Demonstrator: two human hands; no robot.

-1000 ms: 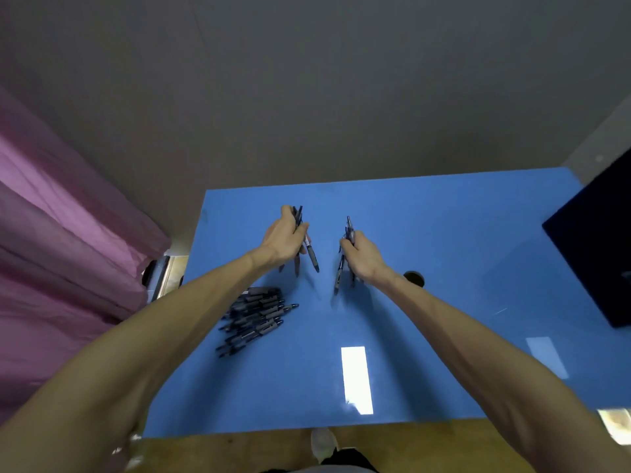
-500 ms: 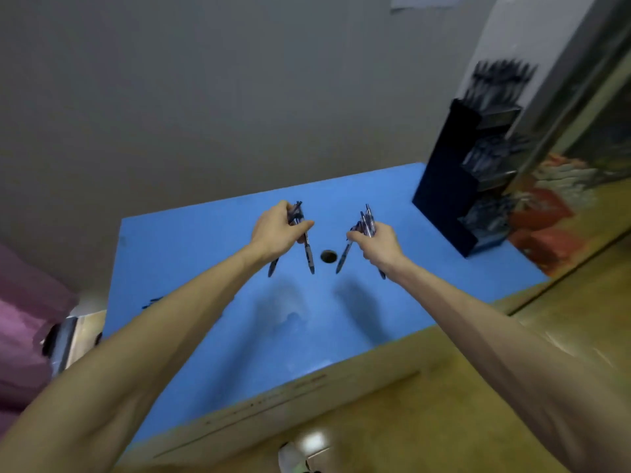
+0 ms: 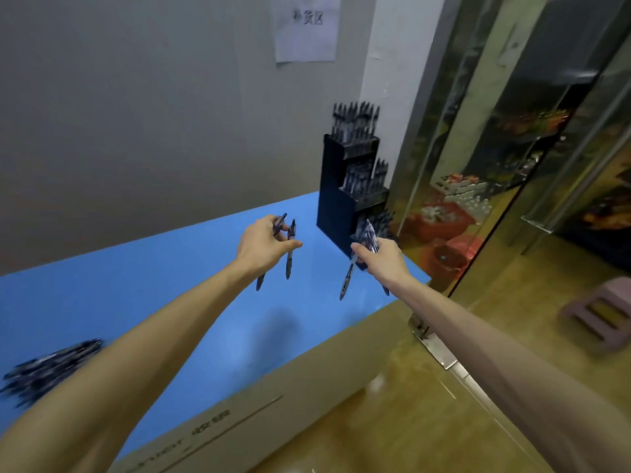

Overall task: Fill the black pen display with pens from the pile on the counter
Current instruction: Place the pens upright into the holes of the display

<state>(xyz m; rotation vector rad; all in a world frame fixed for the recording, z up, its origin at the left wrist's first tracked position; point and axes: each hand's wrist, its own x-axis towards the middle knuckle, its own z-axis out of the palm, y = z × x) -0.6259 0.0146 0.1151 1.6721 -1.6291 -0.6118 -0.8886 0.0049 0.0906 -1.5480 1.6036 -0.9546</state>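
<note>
- Both arms have swung right since the earlier frame, bringing the black pen display (image 3: pixel 336 203) close ahead at the blue counter's (image 3: pixel 136 288) far right corner.
- Its tiers already bristle with pens; open slots are too blurred to judge.
- Pile (image 3: pixel 47 368) lies far left.
- Left hand (image 3: pixel 263 245) pinches two pens (image 3: pixel 290 249); right hand (image 3: pixel 382 257) grips a small bunch (image 3: pixel 367 235) just before the lowest tier.
- Pens are light, stiff, slick: hold mid-barrel.
- Counter edge and glass door crowd the right side.

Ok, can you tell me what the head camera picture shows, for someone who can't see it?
Both hands carry dark pens over a blue counter: the left hand and the right hand each grip a few, reaching toward a black pen display already holding many pens. The pen pile lies at the near left.
</note>
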